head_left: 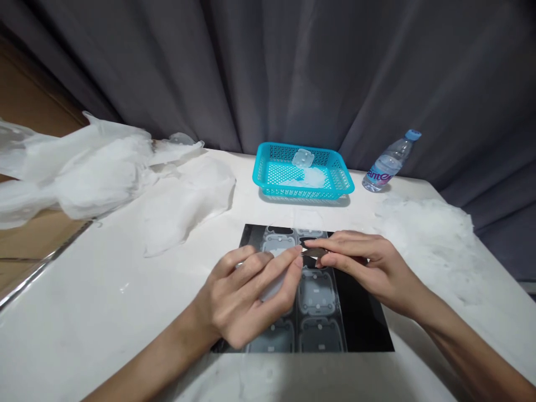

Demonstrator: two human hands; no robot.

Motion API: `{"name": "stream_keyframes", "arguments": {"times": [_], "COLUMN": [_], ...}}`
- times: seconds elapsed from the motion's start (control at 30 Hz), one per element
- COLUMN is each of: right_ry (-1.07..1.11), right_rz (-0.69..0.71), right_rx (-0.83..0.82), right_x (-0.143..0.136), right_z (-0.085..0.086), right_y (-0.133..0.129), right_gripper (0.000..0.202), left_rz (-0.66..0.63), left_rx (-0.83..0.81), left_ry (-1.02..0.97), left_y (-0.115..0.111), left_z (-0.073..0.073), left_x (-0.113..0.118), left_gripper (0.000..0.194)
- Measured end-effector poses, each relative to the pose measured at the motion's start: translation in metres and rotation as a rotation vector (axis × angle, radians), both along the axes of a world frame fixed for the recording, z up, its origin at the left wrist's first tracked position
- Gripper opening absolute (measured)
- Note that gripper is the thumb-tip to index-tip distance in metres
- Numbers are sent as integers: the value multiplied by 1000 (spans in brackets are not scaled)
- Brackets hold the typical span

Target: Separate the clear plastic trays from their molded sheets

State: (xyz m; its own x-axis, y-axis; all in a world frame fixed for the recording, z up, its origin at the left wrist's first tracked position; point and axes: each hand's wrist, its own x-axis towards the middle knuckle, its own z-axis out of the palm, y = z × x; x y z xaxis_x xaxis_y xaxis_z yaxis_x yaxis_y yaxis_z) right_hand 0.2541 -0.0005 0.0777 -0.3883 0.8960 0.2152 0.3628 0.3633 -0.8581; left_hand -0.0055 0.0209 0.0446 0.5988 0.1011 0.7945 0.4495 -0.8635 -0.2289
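My left hand (255, 293) is closed, its thumb and index finger pinching a small translucent plastic piece (274, 286) that the fingers mostly hide. From the right, my right hand (368, 259) grips a small metal blade (315, 253) between thumb and fingers. The blade's tip points left and meets the fingertips of my left hand. Beneath both hands lies a black sheet (364, 318) on the white table. Several rounded-square translucent plastic pieces (317, 291) rest in two columns on its left and middle part.
Behind the sheet stands a turquoise basket (304, 194) holding a few translucent pieces (303, 158). A water bottle (386, 170) is right of it. White plastic bags (104, 167) lie at left beside cardboard (37, 240); a translucent heap (431, 240) covers the right side. A grey curtain (285, 72) hangs behind.
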Motion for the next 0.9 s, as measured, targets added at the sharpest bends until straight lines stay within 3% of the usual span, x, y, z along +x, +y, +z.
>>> {"name": "stream_keyframes", "arguments": {"times": [0.43, 0.9], "right_ry": [-51, -66], "right_rz": [17, 32], "right_rx": [46, 58], "right_x": [3, 5], "right_z": [-1, 0], "right_y": [2, 1], "right_gripper": [27, 26], "left_rz": [13, 40], "left_rx": [18, 75], "left_ry": [18, 78], "left_y": [3, 5], "left_z": [-5, 4], "left_x": [-2, 0], "left_gripper": [29, 21]}}
